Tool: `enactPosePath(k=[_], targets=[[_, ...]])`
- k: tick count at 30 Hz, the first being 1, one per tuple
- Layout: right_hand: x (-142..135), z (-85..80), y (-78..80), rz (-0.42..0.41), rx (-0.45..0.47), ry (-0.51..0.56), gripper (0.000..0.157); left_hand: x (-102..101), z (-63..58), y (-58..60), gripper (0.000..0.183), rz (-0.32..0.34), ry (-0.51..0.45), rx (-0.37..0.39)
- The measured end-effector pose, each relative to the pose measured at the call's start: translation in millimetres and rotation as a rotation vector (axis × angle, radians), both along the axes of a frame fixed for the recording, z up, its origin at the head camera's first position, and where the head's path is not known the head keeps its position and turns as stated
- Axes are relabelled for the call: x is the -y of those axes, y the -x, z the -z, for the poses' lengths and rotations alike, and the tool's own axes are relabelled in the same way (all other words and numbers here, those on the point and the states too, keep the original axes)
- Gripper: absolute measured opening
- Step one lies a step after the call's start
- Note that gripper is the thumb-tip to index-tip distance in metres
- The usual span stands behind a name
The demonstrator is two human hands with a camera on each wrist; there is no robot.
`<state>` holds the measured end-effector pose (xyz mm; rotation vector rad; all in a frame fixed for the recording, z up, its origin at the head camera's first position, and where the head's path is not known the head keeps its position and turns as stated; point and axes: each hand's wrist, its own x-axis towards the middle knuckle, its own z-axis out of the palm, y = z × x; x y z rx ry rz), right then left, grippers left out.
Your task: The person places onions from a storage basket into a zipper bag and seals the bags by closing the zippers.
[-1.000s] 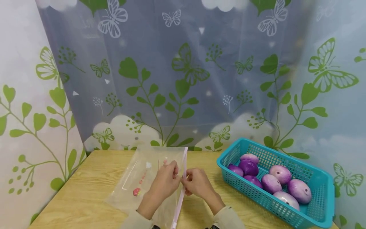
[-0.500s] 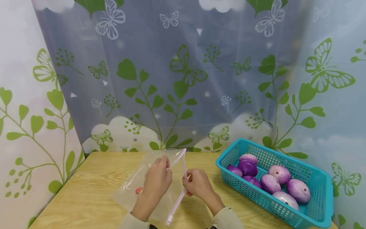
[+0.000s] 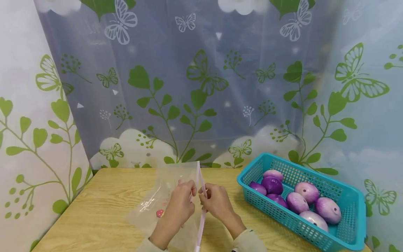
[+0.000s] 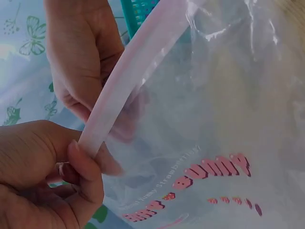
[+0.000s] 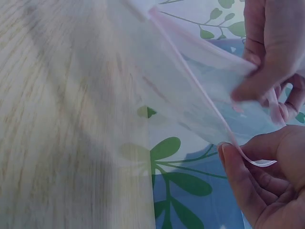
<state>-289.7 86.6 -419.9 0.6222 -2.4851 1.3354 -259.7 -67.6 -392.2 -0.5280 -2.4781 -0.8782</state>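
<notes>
A clear zip bag (image 3: 149,203) with a pink closure strip (image 3: 202,227) is held up above the table, its mouth facing right. Pink lettering (image 4: 212,171) and small strawberries are printed on its side. My left hand (image 3: 177,206) pinches one edge of the mouth between thumb and fingers. On the opposite edge, my right hand (image 3: 218,203) has the strip between thumb and fingertips. The right wrist view shows the two pink edges (image 5: 202,98) parted between my hands, with a gap into the bag.
A turquoise basket (image 3: 283,217) stands on the wooden table (image 3: 104,196) to the right. Several purple and white onions (image 3: 306,192) lie inside it. A patterned curtain (image 3: 239,112) with leaves and butterflies hangs behind the table.
My left hand moved left with its edge of the bag, spreading the mouth wide, then came back right, so the gap is narrower now. The right hand stayed nearly in place.
</notes>
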Motion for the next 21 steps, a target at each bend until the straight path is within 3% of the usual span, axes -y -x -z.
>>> enactPosePath(k=[3, 5, 11, 16, 21], targets=[[-2, -2.7, -0.4, 0.008, -0.006, 0.017, 0.007, 5, -4.5, -3.6, 0.041, -0.002, -0.022, 0.045], [-4, -4.2, -0.6, 0.010, 0.000, 0.032, 0.006, 7, -6.9, -4.3, 0.041, -0.026, -0.028, 0.025], [-6, -5.1, 2.0, -0.009, 0.055, 0.044, 0.005, 8, -11.4, -3.4, 0.042, -0.107, -0.019, -0.163], [-2, -2.8, 1.6, -0.050, 0.097, 0.007, 0.008, 1, -12.2, -7.0, 0.041, -0.076, 0.010, -0.305], [0, 0.4, 1.1, -0.055, 0.110, -0.006, 0.012, -5, -13.3, -9.5, 0.037, -0.091, 0.056, -0.373]])
